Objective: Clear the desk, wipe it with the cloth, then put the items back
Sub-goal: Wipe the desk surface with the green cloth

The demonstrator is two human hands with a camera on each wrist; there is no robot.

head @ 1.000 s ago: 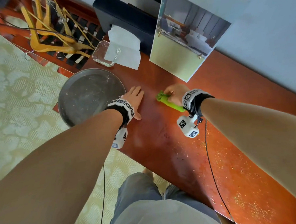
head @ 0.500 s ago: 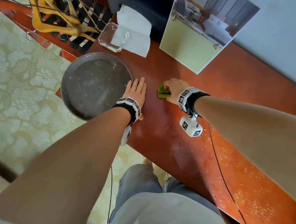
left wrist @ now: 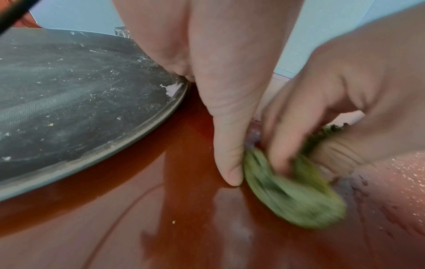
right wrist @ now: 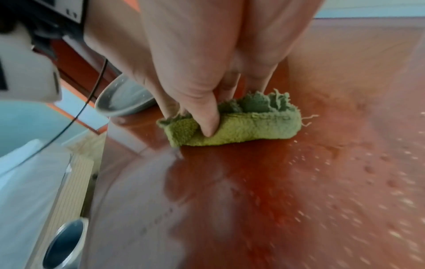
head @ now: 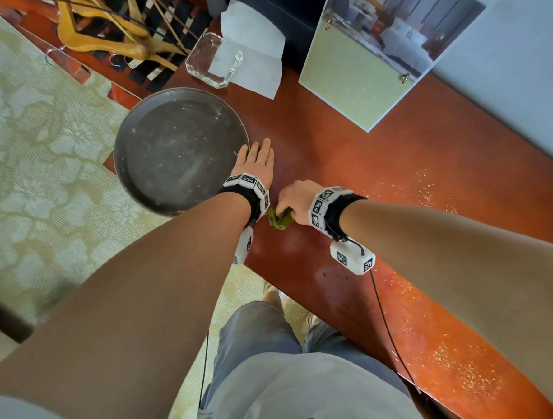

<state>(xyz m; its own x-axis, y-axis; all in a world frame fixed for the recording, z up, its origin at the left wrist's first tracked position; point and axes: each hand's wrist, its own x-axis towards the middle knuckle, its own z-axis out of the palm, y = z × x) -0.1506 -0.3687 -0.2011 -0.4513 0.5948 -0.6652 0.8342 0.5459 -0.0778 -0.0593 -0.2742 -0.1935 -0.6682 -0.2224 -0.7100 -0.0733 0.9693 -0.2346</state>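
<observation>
Resting beside the left hand (head: 255, 160), round tray (head: 158, 197) holding only crumbs.

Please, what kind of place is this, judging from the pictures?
Probably a hotel room or a bedroom. A polished red-brown desk stands against a wall, its mirror reflects what looks like a bed, wooden hangers lie on a rack beside it, and the floor has patterned carpet.

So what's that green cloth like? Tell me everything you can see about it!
The green cloth is a small, fuzzy piece of towelling, bunched into a lumpy roll with frayed threads sticking out at one end. It lies on the shiny reddish desk, near its front edge and close to the big grey tray. The right hand grips it, thumb and fingers pinching its top. It sits right beside the left hand's thumb; whether they touch is unclear.
</observation>
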